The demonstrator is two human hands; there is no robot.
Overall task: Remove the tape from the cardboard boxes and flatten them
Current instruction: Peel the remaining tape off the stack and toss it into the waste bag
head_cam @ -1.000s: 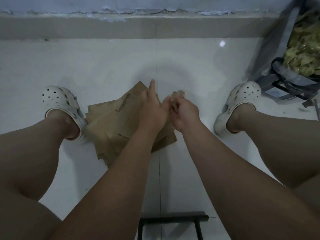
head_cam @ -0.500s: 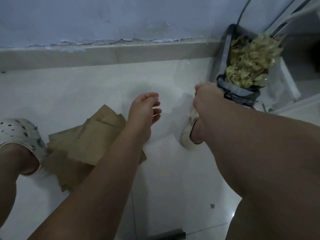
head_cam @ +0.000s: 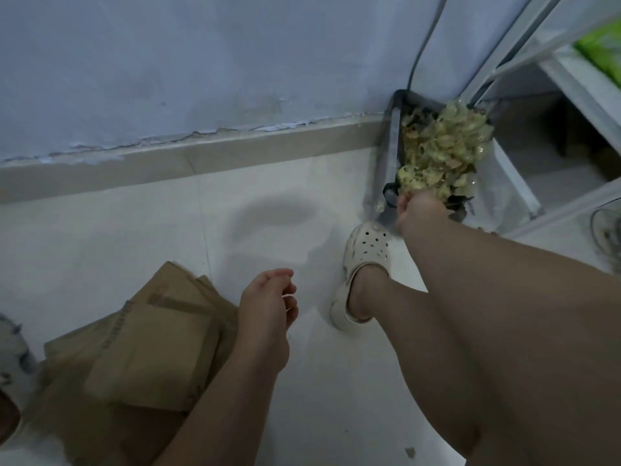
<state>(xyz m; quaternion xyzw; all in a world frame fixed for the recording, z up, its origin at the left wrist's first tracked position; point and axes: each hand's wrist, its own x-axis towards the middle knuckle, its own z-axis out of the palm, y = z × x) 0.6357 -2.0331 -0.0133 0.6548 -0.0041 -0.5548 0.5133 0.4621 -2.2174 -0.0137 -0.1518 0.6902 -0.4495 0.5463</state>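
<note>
**Flattened boxes at the left, right hand at the tape bin**

We are looking down at a white tiled floor (head_cam: 134,237) and reading it from left to right. At the left edge a pale shoe (head_cam: 11,358) is sitting just beside the stack of flattened cardboard boxes (head_cam: 151,358). The stack is lying flat on the floor, with its far corner pointing toward the skirting (head_cam: 235,146). The left hand (head_cam: 268,304) is hanging just past the stack's right edge, its fingers (head_cam: 279,275) loosely curled and gripping nothing. Between that hand and the right shoe (head_cam: 366,260) a bare strip of floor is running up to the wall, giving the widest open room in view. The right hand (head_cam: 416,210) is reaching past the shoe to the near rim of the dark bin (head_cam: 391,146) in the corner. It is meeting the near edge of the heap of crumpled tape (head_cam: 443,153). Its fingers are turned away from us, so we cannot tell whether they are apart or clamped on anything. Right of the bin, a white shelf frame (head_cam: 519,181) is closing off that side.
</note>
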